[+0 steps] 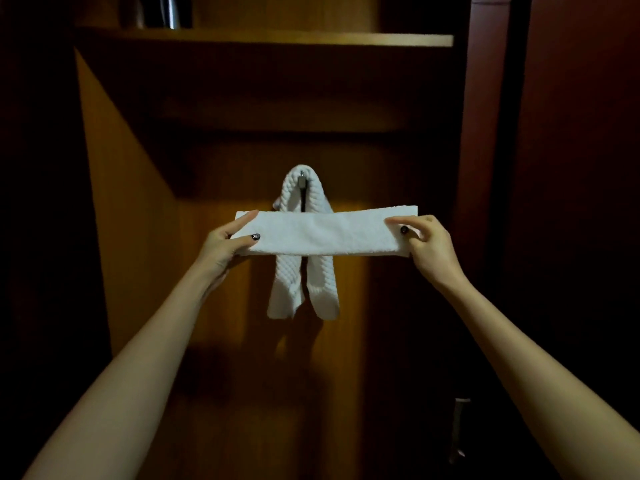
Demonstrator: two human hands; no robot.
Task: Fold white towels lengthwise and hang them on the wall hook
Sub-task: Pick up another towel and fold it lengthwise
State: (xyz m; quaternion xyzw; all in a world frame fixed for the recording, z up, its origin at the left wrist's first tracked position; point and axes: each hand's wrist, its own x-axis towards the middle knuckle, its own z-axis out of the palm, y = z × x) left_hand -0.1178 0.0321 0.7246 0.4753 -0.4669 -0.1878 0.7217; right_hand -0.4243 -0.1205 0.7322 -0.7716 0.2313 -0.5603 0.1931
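Observation:
A white towel (325,232), folded into a long narrow strip, is stretched level between both hands. My left hand (230,239) pinches its left end and my right hand (427,245) pinches its right end. Behind the strip, a second white towel (294,282) with a woven texture hangs draped over a small metal wall hook (302,181), its two ends dangling below the strip. The held strip crosses in front of the hanging towel, a little below the hook.
The hook sits on the back panel of a dark wooden closet (221,271). A wooden shelf (346,39) runs across above, with a dark shiny object (171,12) on it. Dark side walls close in left and right.

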